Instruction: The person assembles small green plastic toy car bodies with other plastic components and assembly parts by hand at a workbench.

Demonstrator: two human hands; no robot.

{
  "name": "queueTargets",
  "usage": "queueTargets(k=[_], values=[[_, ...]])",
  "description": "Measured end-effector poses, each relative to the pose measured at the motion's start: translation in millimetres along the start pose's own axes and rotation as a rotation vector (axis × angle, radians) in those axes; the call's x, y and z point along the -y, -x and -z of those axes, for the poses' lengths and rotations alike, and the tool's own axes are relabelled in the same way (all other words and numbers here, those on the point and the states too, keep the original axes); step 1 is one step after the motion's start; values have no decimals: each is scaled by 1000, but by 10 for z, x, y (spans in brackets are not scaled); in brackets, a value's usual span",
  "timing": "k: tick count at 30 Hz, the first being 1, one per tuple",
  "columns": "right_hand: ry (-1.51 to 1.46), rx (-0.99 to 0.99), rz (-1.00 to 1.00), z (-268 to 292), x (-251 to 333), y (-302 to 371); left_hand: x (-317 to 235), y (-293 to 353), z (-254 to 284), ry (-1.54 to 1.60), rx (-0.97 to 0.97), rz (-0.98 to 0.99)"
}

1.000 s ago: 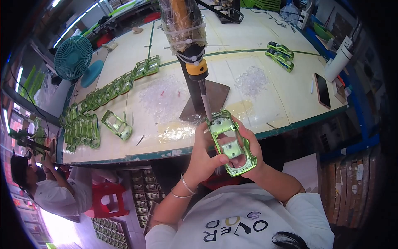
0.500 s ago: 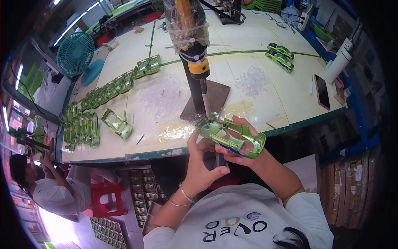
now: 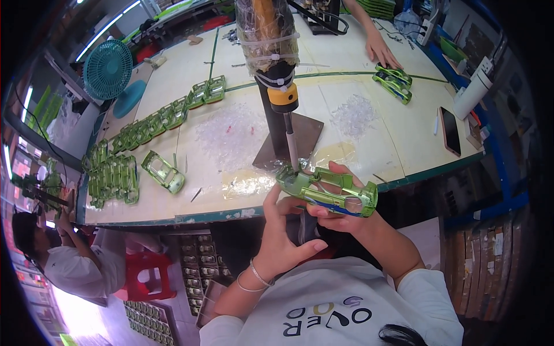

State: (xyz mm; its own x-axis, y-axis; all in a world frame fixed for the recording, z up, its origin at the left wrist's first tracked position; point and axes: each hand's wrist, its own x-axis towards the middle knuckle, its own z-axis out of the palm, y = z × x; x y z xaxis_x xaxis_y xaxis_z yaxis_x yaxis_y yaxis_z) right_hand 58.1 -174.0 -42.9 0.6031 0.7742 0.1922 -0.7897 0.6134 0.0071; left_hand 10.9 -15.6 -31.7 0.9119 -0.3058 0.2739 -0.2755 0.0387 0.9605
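Observation:
My right hand [image 3: 337,219] grips a shiny green toy car body shell [image 3: 332,189] at the table's front edge, fingers wrapped round its near side and thumb behind. My left hand [image 3: 283,233] has its thumb spread wide, and its fingertips are by the shell's left end. From above, the pale rod of a stand-mounted power tool [image 3: 293,144] with a yellow collar comes down to the shell's left part. Whether the tip presses into the shell cannot be seen clearly. Small clear plastic pieces [image 3: 231,132] lie heaped left of the stand, with another heap [image 3: 355,116] on its right.
Rows of green car shells [image 3: 112,179] fill the table's left side; one shell [image 3: 163,172] lies apart. A co-worker's hand [image 3: 382,51] is at the green cars [image 3: 395,85] far right. A phone [image 3: 449,131], a white bottle [image 3: 473,92] and a teal fan [image 3: 108,70] stand around.
The shell in my right hand has shifted slightly right and tilted, its side turning more toward me. A co-worker's hand has come in at the far right onto the green cars.

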Motion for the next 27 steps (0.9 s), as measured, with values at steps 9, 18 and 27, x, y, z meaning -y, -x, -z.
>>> queueTargets(k=[9,18,27], values=[[-45,-29,-25,-39,49,11,1,16,-1,-74,30,-28],[-21,-84,-50,9,46,55,50,63,24,-24,21,24],[432,-498,37,-248,65,770,-764,-76,136,-29,104,-465]])
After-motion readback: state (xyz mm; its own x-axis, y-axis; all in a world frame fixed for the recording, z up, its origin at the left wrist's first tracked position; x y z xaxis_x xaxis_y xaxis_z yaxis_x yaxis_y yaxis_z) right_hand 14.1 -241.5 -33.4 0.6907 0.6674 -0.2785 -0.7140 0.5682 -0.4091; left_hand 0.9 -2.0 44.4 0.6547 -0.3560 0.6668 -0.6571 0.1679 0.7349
